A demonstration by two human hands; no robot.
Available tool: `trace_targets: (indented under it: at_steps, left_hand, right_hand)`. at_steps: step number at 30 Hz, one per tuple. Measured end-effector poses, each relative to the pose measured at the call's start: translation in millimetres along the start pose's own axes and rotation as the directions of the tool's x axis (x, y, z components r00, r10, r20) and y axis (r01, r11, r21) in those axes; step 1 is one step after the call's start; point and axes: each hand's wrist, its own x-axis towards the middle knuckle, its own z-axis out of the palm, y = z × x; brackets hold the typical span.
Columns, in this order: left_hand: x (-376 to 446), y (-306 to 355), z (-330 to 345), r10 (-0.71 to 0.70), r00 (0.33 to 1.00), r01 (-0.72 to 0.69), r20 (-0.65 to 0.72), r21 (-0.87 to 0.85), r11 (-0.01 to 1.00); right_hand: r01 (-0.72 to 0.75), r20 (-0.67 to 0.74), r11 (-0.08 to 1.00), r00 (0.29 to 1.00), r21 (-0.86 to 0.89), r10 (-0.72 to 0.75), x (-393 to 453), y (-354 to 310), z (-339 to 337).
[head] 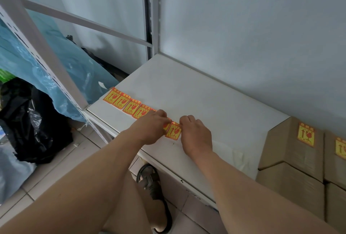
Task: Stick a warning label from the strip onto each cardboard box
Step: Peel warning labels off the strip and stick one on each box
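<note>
A strip of yellow-and-red warning labels point(129, 105) lies along the front edge of the white shelf point(196, 95). My left hand point(151, 128) presses down on the strip, covering part of it. My right hand point(194, 134) pinches the right edge of the end label point(174, 130), which still lies flat on the strip. At the right stand cardboard boxes: one point(292, 147) carries a label point(306, 134) on its top, and a second box point(335, 158) at the frame edge also bears a label point(340, 148).
More cardboard boxes point(292, 187) are stacked below at the right. White backing paper point(232, 155) lies on the shelf beside them. Black and blue plastic bags point(33, 121) fill the floor at left behind a white rack upright point(37, 42). My sandalled foot point(155, 196) is on the tiles.
</note>
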Motion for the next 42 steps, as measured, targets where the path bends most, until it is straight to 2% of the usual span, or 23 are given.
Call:
trace_targets:
  at_steps: [6,10,22,42]
  left_hand:
    - [-0.7,0.0,1.1,-0.001,1.0,0.001,-0.014,-0.022,1.0]
    - [-0.2,-0.4,0.6,0.013,1.0,-0.013,-0.015,-0.034,0.999]
    - [1.3,-2.7,-0.4,-0.014,1.0,0.014,0.005,-0.077,0.997]
    - [2.9,-4.2,2.9,-0.029,0.999,0.027,-0.014,-0.095,0.995]
  right_hand:
    - [-0.063,0.008,0.99,0.998,0.123,0.063,6.5,1.7,5.1]
    - [-0.012,0.042,0.999,0.999,0.032,0.011,9.5,-0.3,4.1]
    - [0.092,-0.02,0.994,0.995,-0.063,-0.093,8.1,2.4,3.7]
    - [0.105,0.026,0.993,0.994,-0.047,-0.104,11.4,-0.1,4.3]
